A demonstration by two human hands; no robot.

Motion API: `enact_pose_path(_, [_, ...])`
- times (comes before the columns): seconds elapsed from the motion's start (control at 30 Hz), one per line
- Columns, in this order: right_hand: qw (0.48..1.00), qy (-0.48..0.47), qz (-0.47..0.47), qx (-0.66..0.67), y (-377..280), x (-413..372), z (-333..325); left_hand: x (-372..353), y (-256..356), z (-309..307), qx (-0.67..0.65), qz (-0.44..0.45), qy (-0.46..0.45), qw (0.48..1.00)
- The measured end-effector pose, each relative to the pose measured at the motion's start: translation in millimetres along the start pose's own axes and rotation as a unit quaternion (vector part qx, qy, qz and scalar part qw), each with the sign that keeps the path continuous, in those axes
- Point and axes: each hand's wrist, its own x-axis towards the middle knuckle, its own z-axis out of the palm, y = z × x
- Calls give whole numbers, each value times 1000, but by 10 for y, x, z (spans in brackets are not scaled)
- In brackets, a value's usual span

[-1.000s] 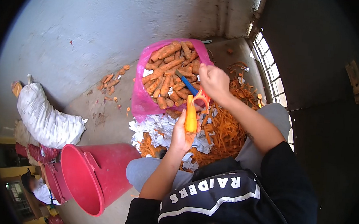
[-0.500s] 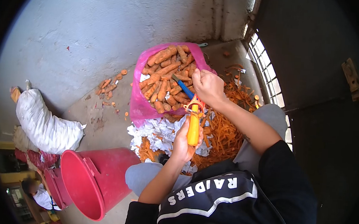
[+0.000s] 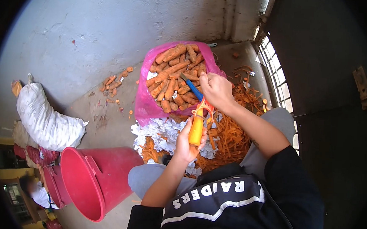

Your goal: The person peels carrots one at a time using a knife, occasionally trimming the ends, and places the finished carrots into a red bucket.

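My left hand [image 3: 186, 143] is wrapped round a peeled yellow-orange carrot [image 3: 196, 131]. My right hand [image 3: 215, 90] is closed on an orange peeler [image 3: 205, 107], whose frame lies over the carrot's upper end. A blue-handled knife [image 3: 192, 89] juts out beside the right fist; how it is held is hidden. Just behind my hands is a pink bag [image 3: 142, 96] of unpeeled carrots [image 3: 169, 73]. Orange peelings [image 3: 227, 146] and crumpled white paper [image 3: 161, 132] lie below.
Left stand a red bucket [image 3: 119, 173] and another [image 3: 57, 184], with a white sack [image 3: 44, 120] by the wall. Carrot pieces [image 3: 113, 85] lie on the floor. A person [image 3: 40, 194] is at the lower left. A dark door [image 3: 321, 60] stands right.
The view has shifted slightly. The peeler has turned a little and the carrot is tilted slightly differently. Both hands keep their holds.
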Motion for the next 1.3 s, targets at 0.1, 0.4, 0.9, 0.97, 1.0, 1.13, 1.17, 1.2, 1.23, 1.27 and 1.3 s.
enact_pose_path(0.1, [1000,-1,-5,10,-59,-31,-34,56,17,-63,-43,-2,-15,999])
enact_pose_path(0.4, [977,-106,127,137,251,68,44,196,69,-100,-63,110,64,990])
enact_pose_path(0.9, [817,-56,339,463,919,304,577,302,356,-155,-38,186,121,974])
enact_pose_path(0.97, [823,-47,369,429,1091,356,710,326,418,-387,-1,127,131,983])
enact_pose_path(1.0, [840,-25,361,404,1161,362,798,333,440,-454,17,97,137,986])
enact_pose_path(1.13, [888,34,334,314,1567,426,1310,289,495,-422,26,110,181,977])
enact_pose_path(1.17, [896,43,330,293,1628,442,1391,288,508,-462,32,122,167,978])
enact_pose_path(1.2, [889,57,341,302,1574,457,1410,290,525,-493,21,127,171,977])
enact_pose_path(1.23, [880,71,351,311,1517,481,1432,297,548,-518,12,131,175,976])
enact_pose_path(1.27, [872,86,361,319,1465,509,1443,312,569,-537,2,135,178,975])
enact_pose_path(1.3, [872,81,359,322,1467,526,1469,305,581,-527,21,165,170,971])
